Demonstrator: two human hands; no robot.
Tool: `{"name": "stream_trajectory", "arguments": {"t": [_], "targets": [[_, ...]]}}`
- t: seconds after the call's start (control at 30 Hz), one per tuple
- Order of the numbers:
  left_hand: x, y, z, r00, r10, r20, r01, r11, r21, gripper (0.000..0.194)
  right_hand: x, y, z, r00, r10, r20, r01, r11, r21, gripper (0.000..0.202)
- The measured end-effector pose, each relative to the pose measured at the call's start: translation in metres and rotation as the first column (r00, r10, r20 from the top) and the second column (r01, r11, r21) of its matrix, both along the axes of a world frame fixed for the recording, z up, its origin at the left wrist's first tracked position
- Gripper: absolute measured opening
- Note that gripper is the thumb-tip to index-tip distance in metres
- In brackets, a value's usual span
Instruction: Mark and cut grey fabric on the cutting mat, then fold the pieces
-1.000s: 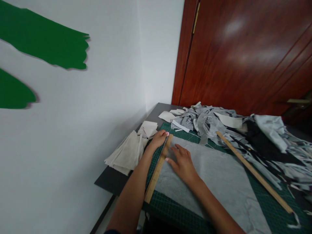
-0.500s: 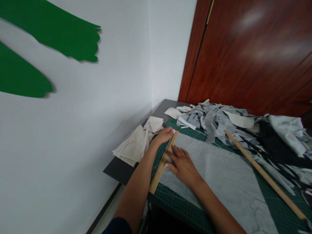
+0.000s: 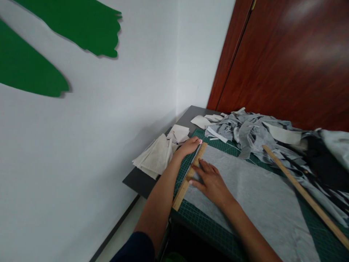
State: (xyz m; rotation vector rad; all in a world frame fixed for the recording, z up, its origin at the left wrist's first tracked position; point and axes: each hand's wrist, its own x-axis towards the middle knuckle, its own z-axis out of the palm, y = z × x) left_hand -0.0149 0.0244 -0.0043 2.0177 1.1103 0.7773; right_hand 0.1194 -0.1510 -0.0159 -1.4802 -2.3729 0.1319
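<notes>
Right grip point(image 3: 212, 181) spread, touching the wooden ruler point(image 3: 183, 190) just left of it, along the edge of the grey cloth point(image 3: 253, 193). Left grip point(image 3: 190, 146) curled near the ruler's far end; cannot tell whether it pinches anything. Green mat point(image 3: 201, 222) beneath both, cream stack point(image 3: 155, 156) left of left grip.

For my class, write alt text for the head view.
A person's right hand rests fingertips on a wooden strip along grey cloth on a green mat; the left hand is by the strip's far end. Fabric scraps lie beyond.
</notes>
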Motion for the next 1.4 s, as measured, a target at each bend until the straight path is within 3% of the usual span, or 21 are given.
{"name": "stream_trajectory", "arguments": {"t": [0.57,0.93,1.07,1.2,1.3,1.4], "targets": [[-0.005,0.006,-0.007,0.986,-0.008,0.165,0.031,0.990,-0.140,0.029,0.001,0.001,-0.003,0.999,-0.008,0.041,0.008,1.000,-0.006,0.074],[0.009,0.005,-0.003,0.981,0.009,0.193,-0.011,1.000,0.013,0.026,-0.012,-0.006,0.010,0.998,-0.059,-0.007,0.059,0.998,-0.007,0.077],[0.017,-0.002,-0.002,0.985,-0.015,0.172,0.006,0.998,0.057,0.028,-0.039,-0.027,0.015,0.996,-0.060,-0.067,0.064,0.996,0.069,0.075],[0.018,-0.003,-0.002,0.990,-0.026,0.141,0.012,0.995,0.098,0.028,-0.059,-0.070,0.006,0.984,0.105,-0.141,-0.088,0.988,0.125,0.065],[0.016,0.000,-0.002,0.992,-0.046,0.115,0.033,0.993,0.112,0.028,-0.039,-0.104,-0.003,0.961,0.262,-0.086,-0.244,0.954,0.173,0.073],[0.015,0.004,-0.002,0.993,-0.054,0.107,0.043,0.993,0.108,0.028,0.008,-0.123,0.000,0.950,0.311,-0.011,-0.306,0.940,0.150,0.085]]}}
